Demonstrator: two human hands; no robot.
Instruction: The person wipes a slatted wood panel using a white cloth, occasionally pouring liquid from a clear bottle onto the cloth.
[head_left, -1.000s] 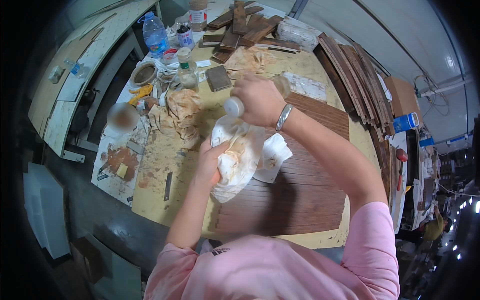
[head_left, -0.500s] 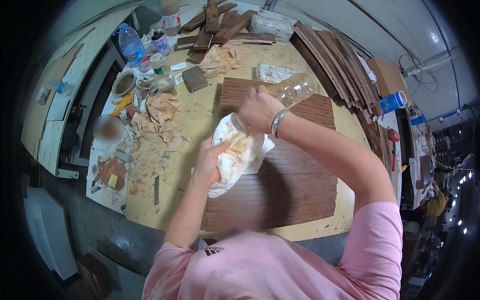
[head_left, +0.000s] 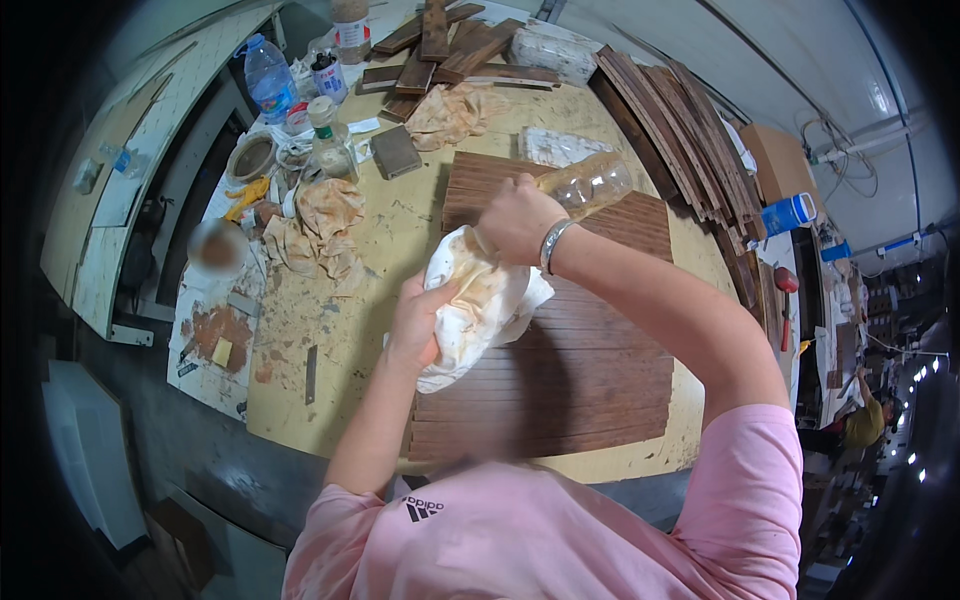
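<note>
My left hand is closed on a white cloth with brownish-yellow stains. Above the cloth, my right hand grips a clear plastic bottle by its neck end. The bottle lies tilted, its base toward the far right, with some yellowish-brown liquid inside. Its mouth is hidden by my right hand, next to the cloth. Beneath both hands lies a panel of dark brown wooden strips on the yellowish worktable. A shadow of my arm falls across the panel.
Stained rags lie at the left, near a glass bottle and a large water bottle. A grey block sits farther in. Dark boards are stacked at the far right, and loose wood pieces at the back.
Both hands keep nearly the same place on the cloth and bottle. The view has shifted slightly, and the cloth's right edge hangs a little differently.
</note>
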